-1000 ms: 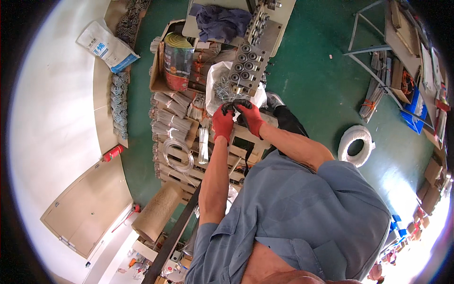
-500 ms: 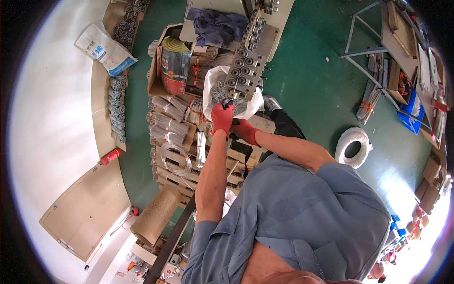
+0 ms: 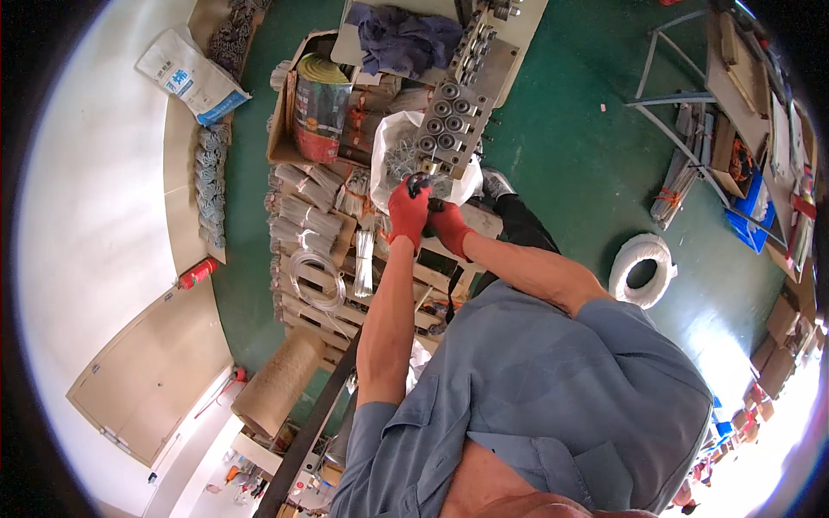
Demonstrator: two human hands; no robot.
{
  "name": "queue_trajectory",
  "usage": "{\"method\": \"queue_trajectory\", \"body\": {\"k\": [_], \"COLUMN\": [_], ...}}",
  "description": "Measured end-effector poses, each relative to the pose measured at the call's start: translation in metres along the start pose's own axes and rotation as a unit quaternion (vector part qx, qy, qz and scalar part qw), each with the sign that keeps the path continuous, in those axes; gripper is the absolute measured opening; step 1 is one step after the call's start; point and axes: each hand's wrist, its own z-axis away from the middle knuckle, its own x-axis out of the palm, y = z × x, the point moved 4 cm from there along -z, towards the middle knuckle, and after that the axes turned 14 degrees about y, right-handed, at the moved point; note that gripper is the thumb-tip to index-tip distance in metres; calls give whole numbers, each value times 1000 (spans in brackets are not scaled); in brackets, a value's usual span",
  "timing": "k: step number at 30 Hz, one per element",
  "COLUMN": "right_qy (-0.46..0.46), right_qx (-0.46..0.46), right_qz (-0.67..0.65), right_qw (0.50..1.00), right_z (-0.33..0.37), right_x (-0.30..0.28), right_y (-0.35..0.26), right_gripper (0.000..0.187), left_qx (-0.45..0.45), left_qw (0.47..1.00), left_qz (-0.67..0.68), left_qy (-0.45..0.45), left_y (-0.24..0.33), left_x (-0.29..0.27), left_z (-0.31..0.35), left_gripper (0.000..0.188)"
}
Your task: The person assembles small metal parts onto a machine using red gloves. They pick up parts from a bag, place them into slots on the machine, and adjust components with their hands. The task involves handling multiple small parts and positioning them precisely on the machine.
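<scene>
Silvery thin-wire tangle (image 3: 400,161) — likely light, springy, best taken by outer loops — lies near red-gloved left hand (image 3: 408,210) and right hand (image 3: 448,228), grip impossible to tell.

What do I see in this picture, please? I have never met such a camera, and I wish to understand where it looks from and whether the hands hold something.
There is no robot, only a person. A camera worn on the head looks down; straight edges bend near the rim. The left hand and the right hand, in red gloves, are close together near a metal plate with round rollers; what they hold, if anything, is too small to tell. Under the plate, a white bag holds tangled wire pieces. A dark blue cloth lies on the pale bench; bundled thin rods lie to the hands' left.
</scene>
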Motion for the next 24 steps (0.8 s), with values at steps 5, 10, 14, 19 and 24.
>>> {"method": "queue_trajectory", "body": {"k": [5, 10, 14, 19, 24], "right_qy": [-1, 1, 43, 50, 69], "right_qx": [-60, -22, -87, -58, -121], "right_qz": [6, -18, 30, 5, 44], "right_qw": [998, 1000, 995, 997, 989], "right_z": [-2, -12, -7, -7, -15], "right_x": [2, 2, 2, 2, -5], "right_y": [-23, -18, -29, -33, -41], "right_gripper": [13, 14, 12, 14, 18], "left_qx": [-90, -76, -119, -122, -126], "left_qw": [989, 986, 983, 978, 971], "left_qz": [120, 149, 98, 145, 190], "left_qy": [-16, -31, -98, -90, -72], "left_y": [0, -41, -47, -39, -32], "left_x": [-19, -28, -39, -35, -25], "left_z": [13, 30, 61, 77, 73], "left_gripper": [40, 36, 31, 26, 24]}}
